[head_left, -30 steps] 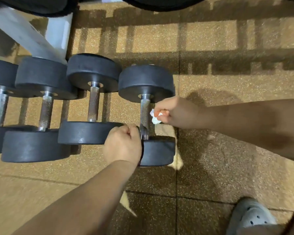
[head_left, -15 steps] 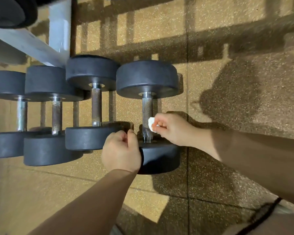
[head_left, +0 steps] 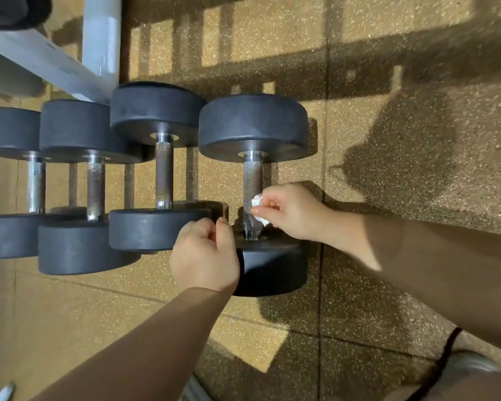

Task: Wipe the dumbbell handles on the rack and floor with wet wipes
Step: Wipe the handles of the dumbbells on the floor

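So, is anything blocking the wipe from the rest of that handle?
Nothing visible. The right hand holds the wipe on the handle, low down; the bar above is bare. The left hand sits left of it.

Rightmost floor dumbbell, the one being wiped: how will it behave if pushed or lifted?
Likely heavy: the rightmost dumbbell has thick heads on a short handle. Round heads could roll sideways if pushed; the left hand curled on its near head may steady it. Knurled handle should grip well, even damp from the wet wipe the right hand pinches.
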Tool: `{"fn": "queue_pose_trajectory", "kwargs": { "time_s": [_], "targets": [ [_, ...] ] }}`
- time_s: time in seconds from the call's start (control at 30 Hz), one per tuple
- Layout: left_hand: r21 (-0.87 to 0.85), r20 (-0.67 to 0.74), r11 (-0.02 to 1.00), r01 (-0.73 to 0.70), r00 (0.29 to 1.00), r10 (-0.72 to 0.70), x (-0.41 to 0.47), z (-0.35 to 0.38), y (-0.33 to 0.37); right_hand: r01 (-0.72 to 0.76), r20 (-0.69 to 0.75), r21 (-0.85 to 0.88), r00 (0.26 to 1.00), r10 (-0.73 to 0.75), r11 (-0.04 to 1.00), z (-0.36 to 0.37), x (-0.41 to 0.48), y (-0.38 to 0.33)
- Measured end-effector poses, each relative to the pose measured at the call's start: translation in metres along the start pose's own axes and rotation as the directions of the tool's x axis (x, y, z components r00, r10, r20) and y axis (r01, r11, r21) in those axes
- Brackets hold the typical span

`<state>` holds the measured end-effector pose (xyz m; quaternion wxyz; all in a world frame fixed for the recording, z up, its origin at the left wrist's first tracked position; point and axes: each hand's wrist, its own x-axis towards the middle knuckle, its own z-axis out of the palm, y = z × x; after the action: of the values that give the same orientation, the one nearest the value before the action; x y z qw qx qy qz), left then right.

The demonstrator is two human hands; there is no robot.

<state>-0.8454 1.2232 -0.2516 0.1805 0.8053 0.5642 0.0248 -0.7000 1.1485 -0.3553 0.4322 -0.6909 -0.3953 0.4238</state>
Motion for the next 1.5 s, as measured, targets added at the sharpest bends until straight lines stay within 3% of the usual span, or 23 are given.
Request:
{"fn": "queue_pose_trajectory", "kwargs": {
  "time_s": [0.13, 0.2, 0.4, 0.53, 0.73, 0.9, 1.07, 1.3, 1.4, 1.5],
  "targets": [
    [-0.002, -0.006, 1.0, -0.011, 1.0, 0.011, 0.0, 0.0, -0.002, -0.067, -0.198, 0.042, 0.977, 0.074, 0.997, -0.013, 0.025, -0.013],
    [0.003, -0.006, 1.0, 0.0, 1.0, 0.0, -0.001, 0.0, -0.001, -0.092, -0.209, -0.001, 0.974, 0.09, 0.996, -0.015, 0.031, -0.016],
    [0.019, -0.017, 1.0, -0.015, 1.0, 0.015, -0.001, 0.0, 0.0, -0.036, 0.058, -0.067, 0.997, 0.04, 0.997, -0.004, -0.005, -0.001],
    [0.005, -0.023, 1.0, -0.031, 0.999, 0.031, -0.001, 0.0, -0.002, -0.041, -0.058, 0.114, 0.997, 0.048, 0.993, -0.013, 0.009, -0.005],
    [0.001, -0.018, 1.0, -0.028, 0.999, 0.028, -0.001, -0.001, -0.001, -0.138, -0.218, 0.228, 0.958, 0.189, 0.964, -0.009, 0.021, -0.014],
    [0.009, -0.007, 1.0, -0.017, 1.0, 0.017, -0.002, -0.001, -0.001, -0.223, 0.027, 0.325, 0.974, 0.227, 0.919, 0.002, -0.01, -0.009],
    [0.0, -0.008, 1.0, 0.0, 1.0, 0.0, -0.001, 0.0, 0.0, -0.196, -0.195, 0.298, 0.946, 0.261, 0.934, -0.023, 0.028, -0.018],
    [0.004, -0.007, 1.0, -0.025, 1.0, 0.025, 0.0, 0.0, -0.003, -0.185, 0.072, 0.163, 0.982, 0.175, 0.969, 0.0, -0.009, -0.006],
    [0.004, -0.006, 1.0, -0.028, 1.0, 0.028, 0.0, 0.0, -0.002, -0.162, -0.062, 0.142, 0.983, 0.173, 0.976, -0.012, 0.01, -0.017],
    [0.006, -0.005, 1.0, -0.025, 1.0, 0.025, -0.001, 0.0, -0.002, -0.212, -0.247, 0.269, 0.928, 0.28, 0.94, -0.017, 0.029, -0.026]
  ]
}}
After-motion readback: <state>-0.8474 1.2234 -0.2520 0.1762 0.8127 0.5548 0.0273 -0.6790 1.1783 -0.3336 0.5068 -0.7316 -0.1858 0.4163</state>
